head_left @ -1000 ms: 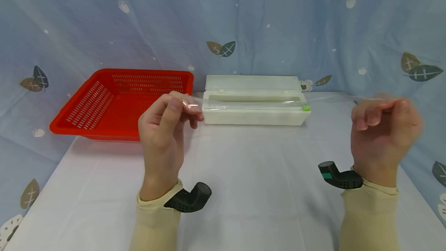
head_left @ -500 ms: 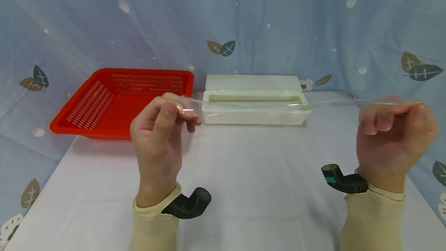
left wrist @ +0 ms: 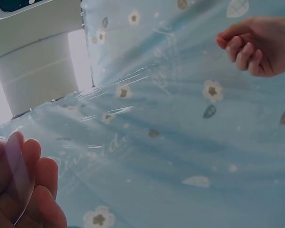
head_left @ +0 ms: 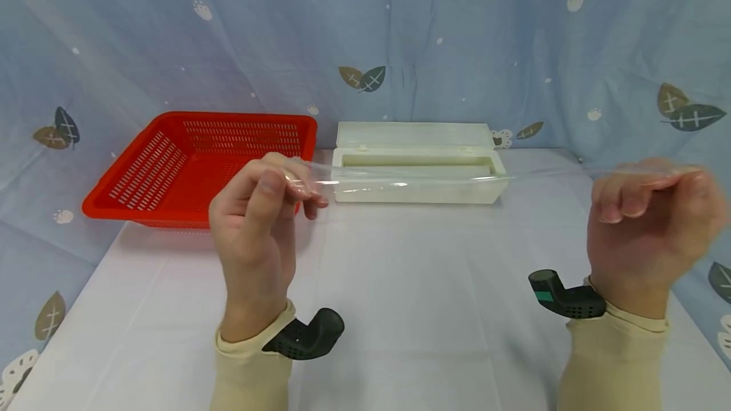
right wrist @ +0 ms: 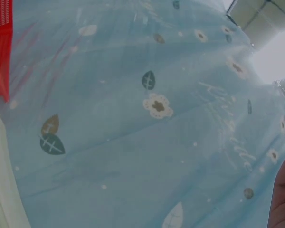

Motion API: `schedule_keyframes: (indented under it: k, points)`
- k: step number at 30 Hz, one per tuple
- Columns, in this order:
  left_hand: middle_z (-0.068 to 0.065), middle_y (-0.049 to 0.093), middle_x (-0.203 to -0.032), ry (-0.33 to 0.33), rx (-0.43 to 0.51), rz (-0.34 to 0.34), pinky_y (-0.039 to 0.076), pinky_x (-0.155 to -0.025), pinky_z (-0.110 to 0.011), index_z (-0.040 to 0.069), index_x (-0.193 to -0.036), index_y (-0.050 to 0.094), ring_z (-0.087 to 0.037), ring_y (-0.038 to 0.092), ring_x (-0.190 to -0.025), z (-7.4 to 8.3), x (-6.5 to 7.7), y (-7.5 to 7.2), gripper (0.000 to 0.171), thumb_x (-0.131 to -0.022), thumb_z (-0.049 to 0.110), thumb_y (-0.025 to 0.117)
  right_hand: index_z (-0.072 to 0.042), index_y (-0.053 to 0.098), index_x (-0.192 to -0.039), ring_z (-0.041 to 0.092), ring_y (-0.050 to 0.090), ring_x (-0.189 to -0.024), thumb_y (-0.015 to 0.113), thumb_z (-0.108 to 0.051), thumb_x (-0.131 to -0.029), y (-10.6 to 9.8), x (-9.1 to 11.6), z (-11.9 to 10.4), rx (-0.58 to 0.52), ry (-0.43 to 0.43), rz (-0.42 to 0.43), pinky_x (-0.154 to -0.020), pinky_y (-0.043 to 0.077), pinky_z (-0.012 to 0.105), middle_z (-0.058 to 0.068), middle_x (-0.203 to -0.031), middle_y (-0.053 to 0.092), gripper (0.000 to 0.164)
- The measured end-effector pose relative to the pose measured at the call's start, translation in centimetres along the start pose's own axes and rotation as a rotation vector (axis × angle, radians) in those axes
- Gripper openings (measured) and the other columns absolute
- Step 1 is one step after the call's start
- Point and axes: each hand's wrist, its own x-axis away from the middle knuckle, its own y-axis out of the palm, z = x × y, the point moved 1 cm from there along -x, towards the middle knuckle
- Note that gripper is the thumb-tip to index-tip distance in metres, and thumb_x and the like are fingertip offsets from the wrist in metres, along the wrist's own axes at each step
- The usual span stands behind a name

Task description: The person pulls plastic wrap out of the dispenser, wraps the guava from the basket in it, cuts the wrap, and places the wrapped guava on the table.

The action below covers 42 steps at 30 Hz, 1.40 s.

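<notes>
A narrow strip of clear plastic wrap (head_left: 411, 179) stretches taut between both hands, raised above the table. My left hand (head_left: 257, 240) pinches one end between thumb and fingers, in front of the red basket's right side. My right hand (head_left: 651, 233), far to the right, pinches the other end with curled fingers. In the left wrist view the wrap shows as a see-through sheet with shiny creases (left wrist: 111, 111), and the right hand (left wrist: 263, 47) appears beyond it. Behind the strip stands a white plastic-wrap dispenser box (head_left: 417, 193) with its lid (head_left: 414, 135) up.
A red slotted basket (head_left: 122, 205) sits at the back left of the white-covered table (head_left: 411, 309). A blue patterned cloth (head_left: 434, 37) hangs behind. Each wrist wears a black camera mount (head_left: 308, 338).
Both hands have moved apart, the left a little left and the right farther right, pulling the wrap wider. The dispenser and basket have stayed put.
</notes>
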Motion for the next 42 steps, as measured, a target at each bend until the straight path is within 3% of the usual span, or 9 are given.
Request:
schedule_keyframes:
  k: [6, 11, 16, 20, 24, 28, 32, 40, 42]
  points:
    - [-0.013, 0.052, -0.063, -0.014, -0.048, -0.042, 0.041, -0.053, -0.031, -0.004, -0.065, 0.052, -0.025, 0.05, -0.06, 0.3, 0.0, 0.0, 0.024, -0.086, 0.006, 0.049, 0.019, 0.04, -0.067, 0.022, 0.031, -0.042, 0.052, 0.001, -0.081, 0.6, -0.1, 0.0, -0.021, 0.037, 0.001, -0.041, 0.028, 0.027, 0.017, -0.049, 0.036, 0.025]
    - [-0.012, 0.05, -0.062, -0.048, -0.113, -0.035, 0.044, -0.056, -0.032, -0.003, -0.064, 0.052, -0.025, 0.048, -0.059, 0.4, 0.0, -0.3, 0.023, -0.086, 0.006, 0.047, 0.021, 0.041, -0.067, 0.022, 0.03, -0.045, 0.044, 0.003, -0.084, 1.5, -0.2, -0.1, -0.073, 0.109, 0.046, -0.042, 0.025, 0.028, 0.02, -0.05, 0.039, 0.025]
    - [-0.012, 0.05, -0.062, -0.076, -0.153, -0.03, 0.046, -0.055, -0.034, -0.001, -0.064, 0.053, -0.025, 0.048, -0.058, 0.6, 0.2, -0.3, 0.023, -0.085, 0.005, 0.046, 0.019, 0.041, -0.066, 0.02, 0.03, -0.043, 0.035, -0.006, -0.09, 1.4, -0.2, -0.4, -0.087, 0.191, -0.004, -0.042, 0.025, 0.027, 0.017, -0.049, 0.036, 0.035]
    - [-0.011, 0.052, -0.063, -0.089, -0.223, -0.076, 0.046, -0.054, -0.034, 0.0, -0.065, 0.055, -0.026, 0.05, -0.058, 0.9, 0.4, -0.4, 0.023, -0.086, 0.004, 0.046, 0.018, 0.036, -0.064, 0.023, 0.031, -0.041, 0.031, -0.006, -0.09, 1.2, 0.4, -0.7, -0.067, 0.212, -0.019, -0.042, 0.025, 0.029, 0.016, -0.047, 0.032, 0.035]
    - [-0.01, 0.053, -0.065, -0.127, -0.298, -0.13, 0.046, -0.055, -0.032, -0.001, -0.067, 0.056, -0.025, 0.052, -0.059, 0.7, 1.0, -0.9, 0.021, -0.086, 0.002, 0.046, 0.018, 0.037, -0.064, 0.023, 0.033, -0.044, 0.028, -0.002, -0.087, 0.4, 1.0, -1.1, -0.04, 0.287, -0.085, -0.042, 0.023, 0.03, 0.016, -0.048, 0.033, 0.032]
    - [-0.008, 0.054, -0.068, -0.205, -0.386, -0.178, 0.047, -0.06, -0.031, 0.001, -0.07, 0.057, -0.024, 0.054, -0.063, 0.1, 1.8, -1.5, 0.019, -0.087, 0.003, 0.048, 0.019, 0.045, -0.069, 0.024, 0.036, -0.049, 0.021, 0.0, -0.089, -0.5, 2.0, -1.1, 0.003, 0.381, -0.212, -0.045, 0.024, 0.03, 0.017, -0.053, 0.04, 0.036]
    - [-0.002, 0.056, -0.069, -0.29, -0.515, -0.241, 0.048, -0.063, -0.033, 0.01, -0.07, 0.058, -0.02, 0.055, -0.066, -0.5, 2.6, -2.1, 0.019, -0.088, 0.007, 0.051, 0.017, 0.049, -0.075, 0.025, 0.04, -0.055, 0.014, 0.005, -0.09, -1.8, 3.7, -1.0, 0.065, 0.468, -0.311, -0.048, 0.026, 0.032, 0.017, -0.06, 0.045, 0.04]
    - [0.012, 0.057, -0.068, -0.329, -0.774, -0.416, 0.044, -0.055, -0.025, 0.023, -0.07, 0.058, -0.006, 0.053, -0.065, -0.9, 5.0, -3.9, 0.021, -0.089, 0.016, 0.055, 0.012, 0.049, -0.081, 0.024, 0.042, -0.06, 0.014, 0.011, -0.091, -3.3, 6.8, -2.6, 0.357, 0.588, -0.351, -0.051, 0.031, 0.032, 0.012, -0.063, 0.045, 0.037]
    - [0.014, 0.056, -0.068, -0.316, -0.796, -0.458, 0.042, -0.053, -0.023, 0.023, -0.069, 0.057, -0.004, 0.051, -0.063, -0.7, 5.9, -4.2, 0.021, -0.089, 0.016, 0.055, 0.012, 0.049, -0.082, 0.024, 0.042, -0.061, 0.014, 0.013, -0.09, -3.6, 7.5, -3.1, 0.365, 0.604, -0.354, -0.052, 0.03, 0.033, 0.013, -0.063, 0.044, 0.036]
